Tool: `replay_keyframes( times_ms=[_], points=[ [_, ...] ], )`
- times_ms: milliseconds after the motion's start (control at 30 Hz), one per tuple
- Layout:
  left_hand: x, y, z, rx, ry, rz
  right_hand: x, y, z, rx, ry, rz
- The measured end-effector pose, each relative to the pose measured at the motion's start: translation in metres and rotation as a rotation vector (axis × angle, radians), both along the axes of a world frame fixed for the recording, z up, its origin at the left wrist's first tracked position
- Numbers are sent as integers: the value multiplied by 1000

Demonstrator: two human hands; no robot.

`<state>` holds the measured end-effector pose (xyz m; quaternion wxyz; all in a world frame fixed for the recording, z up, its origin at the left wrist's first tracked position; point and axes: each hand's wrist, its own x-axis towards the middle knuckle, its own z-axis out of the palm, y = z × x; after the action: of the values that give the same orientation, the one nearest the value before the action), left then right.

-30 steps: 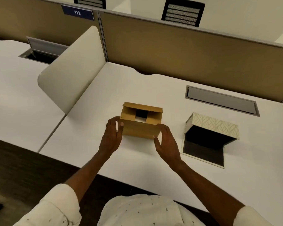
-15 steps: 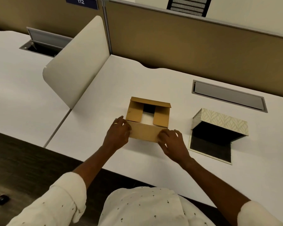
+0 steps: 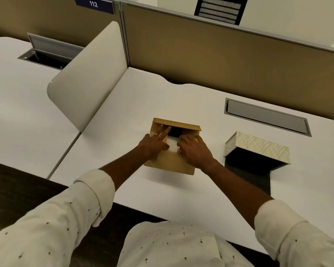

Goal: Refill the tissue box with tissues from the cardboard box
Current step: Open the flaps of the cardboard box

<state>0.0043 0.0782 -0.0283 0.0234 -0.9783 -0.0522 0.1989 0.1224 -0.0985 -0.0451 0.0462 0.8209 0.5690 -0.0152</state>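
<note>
White tabletop [image 3: 181,101] with cubicle partitions behind; cardboard box [image 3: 170,162] at centre, tissue box [image 3: 258,146] lying open just to its right. Opening step is judged in hand: left hand [image 3: 154,144] and right hand [image 3: 193,149] are laid palm-down, fingers spread on the side flaps, nothing gripped. Tissues [image 3: 172,144] are exposed between; lifting them out is called for next.

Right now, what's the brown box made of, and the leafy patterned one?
The brown box looks like plain matte cardboard: tan, dull, with thin folded flaps. The leafy tissue box seems to be stiff board with a cream printed cover and a dark lining; whether that cover is paper or fabric is unclear.
</note>
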Motion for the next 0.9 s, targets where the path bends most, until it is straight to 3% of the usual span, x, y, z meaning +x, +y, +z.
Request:
replay_keyframes(
  times_ms=[333, 533, 733, 900],
  points=[
    [-12, 4, 4, 34, -164, 20, 12, -4, 17, 217, -116, -128],
    [-22, 8, 3, 97, -241, 140, 29, -33, 22, 198, -185, -264],
    [-33, 11, -10, 240, -200, 259, 42, -59, 11, 149, -174, -361],
    [-34, 14, -21, 50, -169, 374, 36, -61, 0, 86, -65, -389]
  ],
)
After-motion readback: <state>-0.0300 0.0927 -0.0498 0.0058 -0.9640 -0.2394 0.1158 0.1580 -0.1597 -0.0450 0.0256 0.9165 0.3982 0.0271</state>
